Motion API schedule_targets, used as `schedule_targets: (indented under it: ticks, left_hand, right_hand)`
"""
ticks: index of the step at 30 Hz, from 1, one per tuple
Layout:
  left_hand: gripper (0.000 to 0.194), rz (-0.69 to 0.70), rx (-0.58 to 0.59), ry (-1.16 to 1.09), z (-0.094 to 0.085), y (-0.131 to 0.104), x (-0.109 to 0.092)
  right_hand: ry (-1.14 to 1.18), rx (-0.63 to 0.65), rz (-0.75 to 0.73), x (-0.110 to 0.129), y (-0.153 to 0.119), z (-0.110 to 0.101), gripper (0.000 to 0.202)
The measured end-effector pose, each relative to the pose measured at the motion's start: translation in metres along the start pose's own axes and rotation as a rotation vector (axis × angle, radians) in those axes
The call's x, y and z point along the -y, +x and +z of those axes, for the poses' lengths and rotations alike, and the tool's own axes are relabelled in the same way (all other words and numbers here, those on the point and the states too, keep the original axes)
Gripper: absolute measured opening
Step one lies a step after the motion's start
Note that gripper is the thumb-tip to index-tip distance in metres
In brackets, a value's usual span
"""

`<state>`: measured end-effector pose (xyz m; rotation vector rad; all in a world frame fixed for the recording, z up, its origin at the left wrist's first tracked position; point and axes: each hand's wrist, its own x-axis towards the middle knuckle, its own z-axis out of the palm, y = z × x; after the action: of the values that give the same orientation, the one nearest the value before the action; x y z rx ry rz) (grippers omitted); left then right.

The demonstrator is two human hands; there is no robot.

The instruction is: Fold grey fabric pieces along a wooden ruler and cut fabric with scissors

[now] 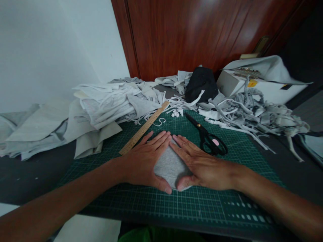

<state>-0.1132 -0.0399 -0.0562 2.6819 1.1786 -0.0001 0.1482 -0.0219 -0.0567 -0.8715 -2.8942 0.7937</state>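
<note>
A small piece of grey knit fabric (171,164) lies on the green cutting mat (156,205), partly covered by both hands. My left hand (148,161) rests flat on its left side, fingers stretched out and thumb apart. Pressing the other side, my right hand (199,163) is likewise flat, its fingertips close to those of the left. Black scissors (202,129) lie just beyond the right hand, blades towards the upper left. Past the left fingers, a wooden ruler (143,130) lies slantwise on the mat. What is under the palms is hidden.
White and grey cloth (111,101) is heaped at the left. Tangled fabric strips (252,111) fill the right side before a white box (232,82). A black cloth item (202,84) stands at the back, near a reddish-brown wooden panel (181,37). White scraps (177,113) lie beyond the fingertips.
</note>
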Motion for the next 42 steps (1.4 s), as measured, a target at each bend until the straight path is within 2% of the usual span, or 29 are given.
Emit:
schedule_targets:
  ticks: [8, 11, 14, 18, 21, 24, 26, 27, 29, 31, 33, 35, 39, 42]
  left_hand:
    - [0.149, 0.008, 0.001, -0.011, 0.0, 0.002, 0.003]
    - [0.151, 0.01, -0.002, -0.026, -0.001, 0.002, 0.004]
    - [0.151, -0.002, 0.012, -0.03, -0.003, 0.003, 0.004]
    - [0.152, -0.022, 0.041, -0.038, -0.001, 0.004, 0.002]
    - [0.158, -0.044, 0.011, -0.063, 0.001, 0.003, 0.002]
    - [0.161, -0.009, -0.059, -0.116, -0.003, -0.004, 0.007]
    - [0.138, 0.011, -0.136, -0.144, -0.009, -0.01, 0.013]
    - [0.115, -0.009, -0.192, -0.14, -0.012, -0.013, 0.017]
    - [0.065, -0.121, -0.335, -0.085, -0.017, -0.019, 0.025]
    - [0.044, -0.252, -0.417, 0.011, -0.019, -0.024, 0.033]
    - [0.037, -0.34, -0.402, 0.079, -0.018, -0.027, 0.036]
    - [0.036, -0.373, -0.347, 0.096, -0.016, -0.028, 0.036]
    - [0.044, -0.333, -0.28, 0.104, -0.014, -0.024, 0.034]
    - [0.048, -0.332, -0.347, 0.046, -0.017, -0.02, 0.038]
  right_hand:
    - [-0.026, -0.024, -0.024, 0.002, 0.008, -0.01, 0.139]
    - [-0.085, -0.102, -0.05, 0.007, 0.011, -0.012, 0.132]
    - [-0.126, -0.154, -0.076, 0.016, 0.015, -0.017, 0.112]
    - [-0.075, -0.054, -0.153, 0.025, 0.02, -0.024, 0.1]
    - [0.002, 0.005, -0.215, 0.022, 0.024, -0.026, 0.105]
    - [-0.008, 0.047, -0.257, 0.017, 0.029, -0.025, 0.113]
    - [-0.041, 0.1, -0.226, 0.016, 0.034, -0.025, 0.121]
    - [-0.057, 0.136, -0.188, 0.017, 0.038, -0.025, 0.126]
    - [-0.08, 0.215, -0.099, 0.021, 0.045, -0.027, 0.139]
    - [-0.101, 0.307, -0.032, 0.026, 0.053, -0.031, 0.154]
    - [-0.132, 0.391, 0.014, 0.034, 0.06, -0.035, 0.163]
    - [-0.166, 0.443, 0.051, 0.042, 0.065, -0.038, 0.165]
    - [-0.189, 0.439, 0.088, 0.055, 0.07, -0.039, 0.165]
    - [-0.188, 0.413, 0.079, 0.056, 0.071, -0.036, 0.165]
